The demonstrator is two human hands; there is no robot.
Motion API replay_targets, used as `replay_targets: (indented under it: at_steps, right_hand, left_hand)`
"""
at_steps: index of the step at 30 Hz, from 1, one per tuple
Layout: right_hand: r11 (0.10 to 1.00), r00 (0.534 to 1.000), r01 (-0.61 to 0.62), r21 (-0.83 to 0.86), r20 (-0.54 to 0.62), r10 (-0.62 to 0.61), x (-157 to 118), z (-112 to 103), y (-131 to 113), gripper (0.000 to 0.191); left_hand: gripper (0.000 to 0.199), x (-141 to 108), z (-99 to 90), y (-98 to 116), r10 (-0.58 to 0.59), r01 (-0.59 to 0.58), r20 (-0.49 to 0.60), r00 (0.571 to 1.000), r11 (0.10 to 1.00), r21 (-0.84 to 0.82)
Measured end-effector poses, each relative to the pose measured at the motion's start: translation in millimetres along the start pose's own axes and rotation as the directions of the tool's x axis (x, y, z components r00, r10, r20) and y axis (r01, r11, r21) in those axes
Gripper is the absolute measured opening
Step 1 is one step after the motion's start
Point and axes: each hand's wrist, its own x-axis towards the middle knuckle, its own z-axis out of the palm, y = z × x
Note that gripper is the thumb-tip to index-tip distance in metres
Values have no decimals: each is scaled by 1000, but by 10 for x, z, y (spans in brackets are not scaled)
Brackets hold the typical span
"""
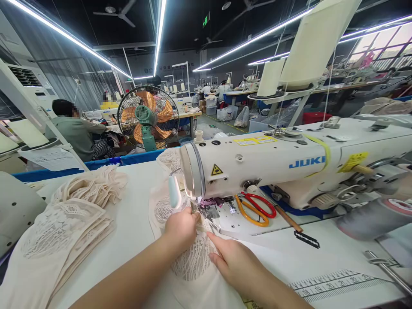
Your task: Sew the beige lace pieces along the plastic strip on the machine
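Note:
A beige lace garment piece [195, 257] lies under the head of a white sewing machine [244, 159] and drapes toward me. My left hand [182, 227] is closed on the fabric close to the needle area, its fingertips partly hidden. My right hand [231, 257] is on the right edge of the same piece, index finger stretched forward and thumb bent in below it, with the cloth at the fingertips. The presser foot and needle are mostly hidden by the machine head and my left hand. Red-and-orange-handled scissors [254, 210] rest on the machine bed to the right.
A pile of beige lace pieces [74, 219] lies on the left. A wooden-handled tool [289, 219] and a black razor blade [307, 239] lie right of the scissors, near a grey thread cone [373, 219]. Beyond the table are a fan [148, 118] and a seated person [75, 133].

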Motion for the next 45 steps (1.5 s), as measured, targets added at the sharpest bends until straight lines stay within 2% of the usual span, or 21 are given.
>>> replay_targets:
  at_steps: [7,13,15,19,20,23,24,27,32,37,42,45]
  right_hand:
    - [1000,998,-21,-15,58,22,94,-91,-52,58]
    - [1000,999,-18,-22,38,19,55,-83,-56,55]
    - [998,999,-22,-51,32,23,50,-65,-34,54]
    - [985,999,-31,-171,7,33,72,-52,-10,51]
    - [980,999,-32,-198,-3,32,85,-53,-10,51]
    - [969,999,-39,-243,-27,33,130,-60,-23,49]
    - [967,999,-40,-250,-32,33,143,-63,-31,48]
    - [959,999,-29,-283,-45,17,147,-72,-49,43]
    - [939,998,35,-343,-41,-52,45,-63,5,33]
    - [913,998,56,-404,17,-54,43,-116,21,49]
    - [886,994,20,-464,103,32,169,-220,-80,63]
    - [868,991,-1,-497,115,67,238,-195,-110,77]
  left_hand:
    - [34,58,0,-35,-42,41,-30,999,999,-31]
    - [38,25,-3,-95,-19,16,-62,998,999,-48]
    - [36,-54,-39,-119,27,-31,-81,996,999,-44]
    - [29,-284,-134,-156,226,-229,-74,971,972,-45]
    - [33,-336,-151,-162,244,-246,-42,969,967,-60]
    - [89,-420,-170,-177,199,-188,129,971,978,-95]
    - [102,-419,-169,-184,173,-158,185,967,983,-93]
    - [109,-354,-168,-215,111,-94,266,958,993,-76]
    - [108,-217,-193,-317,97,-72,262,960,992,-104]
    - [107,-100,-151,-467,144,-117,230,963,985,-125]
    - [114,105,30,-711,186,-161,173,967,976,-146]
    - [118,248,124,-851,230,-210,151,961,968,-138]
